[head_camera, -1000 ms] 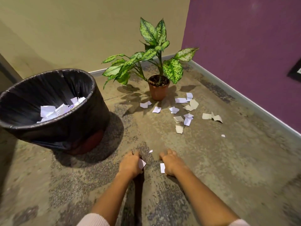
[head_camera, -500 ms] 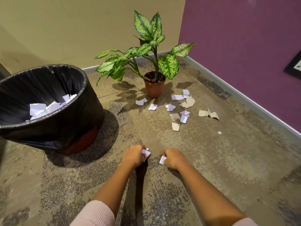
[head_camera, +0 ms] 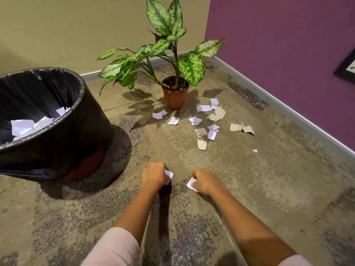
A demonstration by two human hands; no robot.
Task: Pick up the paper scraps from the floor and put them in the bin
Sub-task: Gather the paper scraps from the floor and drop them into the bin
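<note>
floor [head_camera: 249, 189]: mottled brown, filling most of the frame. the part around the hands in the lower middle looks picked clean of paper from where i stand.
bin [head_camera: 76, 143]: black-lined, at the left edge of the frame, well apart from both hands.
potted plant [head_camera: 175, 96]: upper middle, in the corner, with loose paper just in front of its pot.
paper in the bin [head_camera: 25, 127]: a small heap of white pieces lies inside, so part of the job looks done.
scraps on the floor [head_camera: 203, 123]: over a dozen white and tan pieces lie right of centre, between the pot and the hands. this is the bulk of what is left.
left hand [head_camera: 153, 174]: lower middle, fingers curled into a fist round a white scrap [head_camera: 169, 175] that pokes out on its right side.
right hand [head_camera: 206, 181]: just right of it, fingers likewise curled round another white scrap [head_camera: 191, 183].
tiny fleck [head_camera: 255, 150]: alone at mid right, easy to miss.
judgement: roughly midway; the two held pieces need binning, then the cluster.
</note>
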